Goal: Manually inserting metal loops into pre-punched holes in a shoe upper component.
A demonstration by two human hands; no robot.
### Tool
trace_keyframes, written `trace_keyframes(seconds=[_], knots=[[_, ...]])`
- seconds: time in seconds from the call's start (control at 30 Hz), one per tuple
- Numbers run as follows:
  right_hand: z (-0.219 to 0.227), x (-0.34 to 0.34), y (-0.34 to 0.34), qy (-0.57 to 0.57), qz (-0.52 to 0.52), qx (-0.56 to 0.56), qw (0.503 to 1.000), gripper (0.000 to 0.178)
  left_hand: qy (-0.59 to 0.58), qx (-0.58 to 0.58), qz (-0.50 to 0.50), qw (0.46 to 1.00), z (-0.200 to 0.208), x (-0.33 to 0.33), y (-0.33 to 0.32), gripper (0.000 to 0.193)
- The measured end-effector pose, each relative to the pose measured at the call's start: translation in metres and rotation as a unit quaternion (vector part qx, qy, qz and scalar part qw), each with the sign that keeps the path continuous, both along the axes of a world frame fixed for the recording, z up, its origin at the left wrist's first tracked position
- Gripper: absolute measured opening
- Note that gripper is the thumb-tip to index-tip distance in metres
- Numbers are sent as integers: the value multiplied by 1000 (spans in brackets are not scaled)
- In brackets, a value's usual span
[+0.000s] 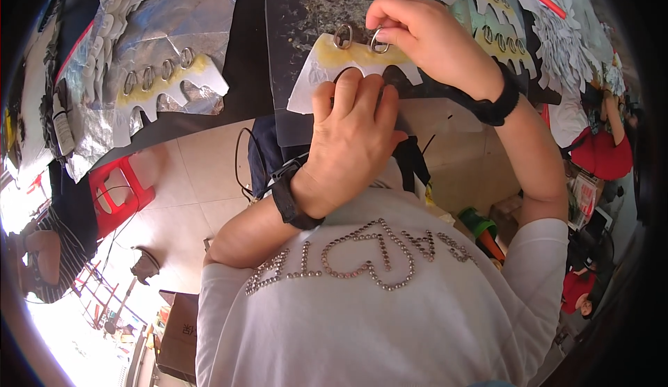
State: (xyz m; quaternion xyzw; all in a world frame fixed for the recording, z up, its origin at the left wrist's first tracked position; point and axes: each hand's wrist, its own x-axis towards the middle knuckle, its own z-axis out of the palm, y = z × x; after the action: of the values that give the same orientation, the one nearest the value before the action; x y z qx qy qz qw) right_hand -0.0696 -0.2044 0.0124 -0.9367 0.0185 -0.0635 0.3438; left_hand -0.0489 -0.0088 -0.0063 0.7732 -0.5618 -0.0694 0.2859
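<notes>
A studded white shirt (376,324) is showing nearest. The left hand (353,133), its grip hidden, is steadying a white cutout (309,81) on the tabletop (240,67); the right hand (440,45) is pinching a metal ring (376,45) there, where slipping could be skewing it.

Silver rings (337,38) sit against a yellow smear (362,55) on a white scalloped sheet (301,93). The dark board (313,1) is flecked yellowish-grey, the tabletop (245,60) black, both wristbands (497,105) black, the stool (141,184) red. Silvery studs (381,255) pattern the white shirt (390,331).
</notes>
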Motion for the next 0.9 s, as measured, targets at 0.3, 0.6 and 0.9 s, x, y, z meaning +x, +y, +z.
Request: trace_keyframes(seconds=[0.3, 0.6, 0.9], knots=[[-8, 4, 1, 24, 2, 5, 1000, 10, 1, -1, -2, 1000, -1, 0, 0, 60], [-14, 6, 1, 0, 7, -21, 1000, 8, 28, -27, -10, 999, 3, 5, -3, 59], [-17, 5, -3, -4, 13, -31, 999, 5, 0, -19, 16, 1000, 1, 7, -9, 61]])
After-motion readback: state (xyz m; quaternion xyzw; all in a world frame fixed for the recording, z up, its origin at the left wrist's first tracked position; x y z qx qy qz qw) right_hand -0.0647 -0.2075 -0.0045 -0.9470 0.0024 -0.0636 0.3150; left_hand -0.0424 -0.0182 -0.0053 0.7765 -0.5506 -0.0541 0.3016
